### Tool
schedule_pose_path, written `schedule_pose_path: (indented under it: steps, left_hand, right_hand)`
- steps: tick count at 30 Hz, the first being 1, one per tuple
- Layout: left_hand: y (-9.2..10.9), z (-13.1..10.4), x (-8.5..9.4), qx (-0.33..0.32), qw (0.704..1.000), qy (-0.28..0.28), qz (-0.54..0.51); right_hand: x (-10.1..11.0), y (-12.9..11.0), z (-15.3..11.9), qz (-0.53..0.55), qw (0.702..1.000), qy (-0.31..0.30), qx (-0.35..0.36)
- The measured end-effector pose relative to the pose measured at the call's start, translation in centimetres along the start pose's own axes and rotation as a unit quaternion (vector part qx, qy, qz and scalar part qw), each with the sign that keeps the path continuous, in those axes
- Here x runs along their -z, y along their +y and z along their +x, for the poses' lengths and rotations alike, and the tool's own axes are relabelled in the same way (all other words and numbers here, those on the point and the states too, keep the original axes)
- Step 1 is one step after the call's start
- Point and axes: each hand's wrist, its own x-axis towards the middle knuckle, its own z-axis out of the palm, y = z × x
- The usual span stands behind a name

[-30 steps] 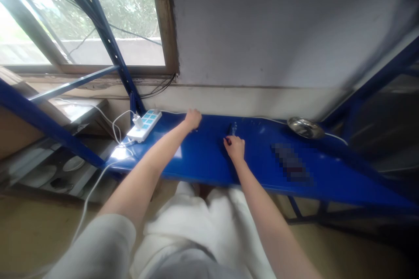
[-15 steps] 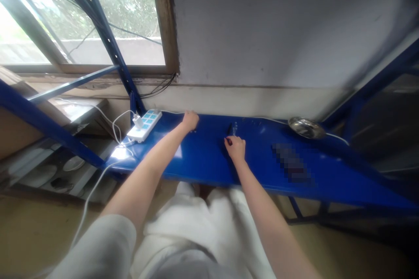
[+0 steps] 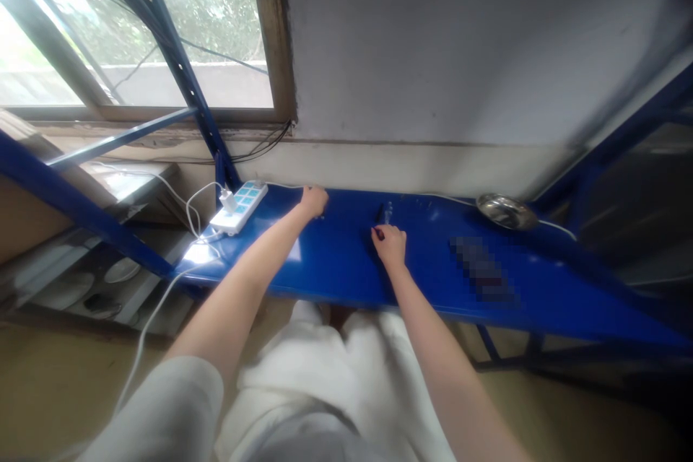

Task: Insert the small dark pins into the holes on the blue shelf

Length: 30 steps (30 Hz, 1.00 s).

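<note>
On the blue shelf top (image 3: 346, 260), my left hand (image 3: 314, 202) is closed near the back edge, its fingertips pressed together; what they hold, if anything, is hidden. Tiny pale bits (image 3: 323, 216) lie beside it. My right hand (image 3: 392, 244) is closed in a pinch on a small dark red thing (image 3: 380, 234), mostly covered by the fingers. Just beyond this hand lies a slim dark stick-like piece (image 3: 380, 213); I cannot tell whether it joins the held thing. Several small clear pieces (image 3: 388, 213) sit right next to it.
A white power strip (image 3: 241, 208) with a plugged-in charger stands at the left end, its cable hanging off the front. A shiny metal dish (image 3: 506, 211) is at the back right. A blurred-out dark object (image 3: 481, 268) lies to the right. Blue uprights (image 3: 184, 72) flank the shelf.
My left hand has shifted very slightly, its fingers turning a little at the same spot. My right hand and the things on the shelf stay in place.
</note>
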Motion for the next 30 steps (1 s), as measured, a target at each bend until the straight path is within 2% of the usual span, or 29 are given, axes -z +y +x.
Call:
schedule_pose_path:
  steps: [8,12,15,19,24,30]
  left_hand:
    - [-0.1,0.1,0.1,0.009,1.0,-0.005,-0.003]
    - [0.7,0.3,0.2,-0.019,0.998,0.048,-0.02]
    - [2.5,0.3,-0.2,-0.085,0.99,0.101,-0.046]
    - [6.0,-0.2,-1.6,-0.154,0.982,0.091,-0.059]
    - [9.6,-0.6,-3.5,-0.147,0.985,0.066,-0.061]
    - [11.7,0.0,-4.7,-0.096,0.99,0.08,-0.069]
  right_hand:
    - [0.1,-0.1,0.0,0.003,1.0,-0.007,-0.011]
    - [0.2,-0.1,0.1,0.002,1.0,-0.012,-0.017]
    - [0.1,-0.1,0.1,-0.009,1.0,-0.004,-0.023]
    - [0.1,0.0,0.1,-0.024,0.999,-0.002,-0.034]
    - [0.1,0.0,0.1,-0.038,0.998,-0.009,-0.051]
    - [0.0,0.0,0.1,-0.057,0.995,-0.013,-0.081]
